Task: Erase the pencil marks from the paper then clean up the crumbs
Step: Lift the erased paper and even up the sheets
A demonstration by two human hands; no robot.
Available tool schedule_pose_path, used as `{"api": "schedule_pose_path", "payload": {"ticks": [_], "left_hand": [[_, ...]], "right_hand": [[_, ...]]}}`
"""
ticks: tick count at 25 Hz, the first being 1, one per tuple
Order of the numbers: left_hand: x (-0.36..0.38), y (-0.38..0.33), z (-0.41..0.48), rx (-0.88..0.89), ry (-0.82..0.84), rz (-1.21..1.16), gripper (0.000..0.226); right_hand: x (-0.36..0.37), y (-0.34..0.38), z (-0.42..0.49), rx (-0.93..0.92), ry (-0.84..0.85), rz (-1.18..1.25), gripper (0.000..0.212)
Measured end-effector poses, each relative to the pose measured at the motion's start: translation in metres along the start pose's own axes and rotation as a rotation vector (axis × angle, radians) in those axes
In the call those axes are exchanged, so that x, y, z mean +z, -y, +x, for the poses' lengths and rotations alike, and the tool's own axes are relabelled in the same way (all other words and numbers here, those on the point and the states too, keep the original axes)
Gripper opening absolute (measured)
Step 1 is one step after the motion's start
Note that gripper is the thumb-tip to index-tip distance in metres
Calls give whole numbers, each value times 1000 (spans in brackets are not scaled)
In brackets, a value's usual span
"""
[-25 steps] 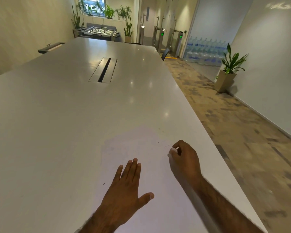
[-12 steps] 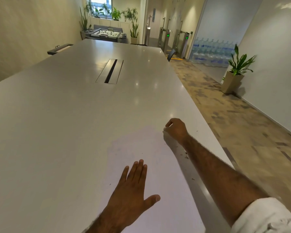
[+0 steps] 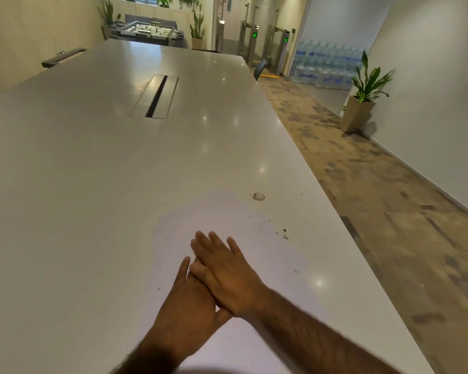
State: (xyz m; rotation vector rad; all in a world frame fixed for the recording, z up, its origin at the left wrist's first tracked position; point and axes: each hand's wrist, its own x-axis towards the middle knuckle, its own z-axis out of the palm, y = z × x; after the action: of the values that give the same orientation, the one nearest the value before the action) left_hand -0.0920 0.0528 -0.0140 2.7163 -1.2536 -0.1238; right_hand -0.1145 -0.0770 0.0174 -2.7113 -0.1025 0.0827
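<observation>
White paper point(image 3: 254, 255) lies flat on the table point(image 3: 92, 184) close to the right-hand edge, and it looks thin and limp, the sort of sheet that slides or creases if brushed without being pinned. Pressing down on a bare stretch with a flat palm seems the safest hold. The left hand point(image 3: 184, 303) rests palm down on the sheet, fingers straight, gripping nothing; the right hand point(image 3: 224, 273) lies across its fingers, also flat and holding nothing. Dark crumbs point(image 3: 283, 234) sit near the sheet's right side, with a few loose specks further out. A small pale lump, probably the eraser point(image 3: 258, 196), though it is too blurred to be sure, rests on the table just beyond the paper's far corner, apart from both hands. The table edge runs close on the right with floor point(image 3: 376, 238) below, so crumbs swept that way would drop off, while the left and far sides offer wide bare tabletop for moving.
</observation>
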Motion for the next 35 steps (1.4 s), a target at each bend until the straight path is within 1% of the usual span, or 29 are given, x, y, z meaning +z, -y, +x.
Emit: {"api": "schedule_pose_path", "payload": {"ticks": [1, 2, 4, 5, 6, 7, 8, 9, 10, 12, 13, 14, 16, 18, 19, 20, 21, 23, 25, 27, 28, 31, 33, 35], "left_hand": [[-1, -1, 0, -13, -52, -1, 93], [-2, -2, -2, -26, -49, -35, 94], [4, -1, -2, -35, -64, -12, 97], [6, 0, -2, -37, -103, -7, 98], [5, -1, -3, -53, -99, -10, 99], [5, -2, -4, -56, -80, -30, 100], [3, -1, -6, -55, -28, -27, 100], [4, 1, -5, -39, -38, -10, 100], [1, 0, -5, -25, -29, -26, 98], [1, -2, -5, 7, 2, 1, 90], [5, 1, -4, 13, -17, 12, 89], [7, 2, -4, 6, -26, 20, 90], [9, 2, -5, -32, 1, -2, 94], [7, 1, -4, -48, -38, -36, 101], [8, 2, -4, -46, -31, -37, 104], [7, 2, -3, -33, -19, -33, 105], [6, 3, -3, -16, -18, -13, 105], [7, 2, -4, -17, 22, 22, 95], [8, 1, -4, -15, -20, 42, 86], [-1, -6, -5, -18, 4, -15, 82], [-4, -7, -5, -22, -13, -1, 81], [-10, 2, -10, -61, 43, 1, 77], [-19, 18, -9, -62, 28, -9, 75], [-27, 44, -1, -21, -33, -73, 66]], "right_hand": [[0, -9, 1, 21, -15, -90, 65], [0, -24, 5, 52, -45, -169, 66], [-12, -60, 6, 170, -60, -270, 68], [-21, -78, 5, 257, -55, -289, 69], [-27, -92, 2, 347, -63, -295, 71], [-31, -97, -2, 420, -81, -292, 72], [-32, -91, -6, 439, -109, -282, 72], [-29, -77, -9, 388, -131, -267, 71], [-22, -57, -13, 290, -130, -232, 68], [-4, -23, -26, 128, -58, -193, 65], [0, -20, -30, 110, -35, -223, 66], [-3, -31, -29, 130, -42, -261, 66], [-17, -71, -20, 248, -50, -311, 68], [-40, -109, -16, 386, -36, -312, 73], [-47, -117, -18, 429, -53, -307, 75], [-49, -112, -22, 431, -79, -293, 75], [-43, -98, -27, 389, -102, -260, 74], [-20, -54, -43, 250, -79, -183, 69], [2, -30, -56, 164, -65, -227, 67], [2, -45, -53, 217, -94, -282, 66], [-1, -54, -49, 243, -87, -297, 67], [4, -63, -41, 247, -52, -375, 72], [6, -63, -40, 234, -44, -351, 73], [1, -58, -42, 223, -43, -319, 73]]}}
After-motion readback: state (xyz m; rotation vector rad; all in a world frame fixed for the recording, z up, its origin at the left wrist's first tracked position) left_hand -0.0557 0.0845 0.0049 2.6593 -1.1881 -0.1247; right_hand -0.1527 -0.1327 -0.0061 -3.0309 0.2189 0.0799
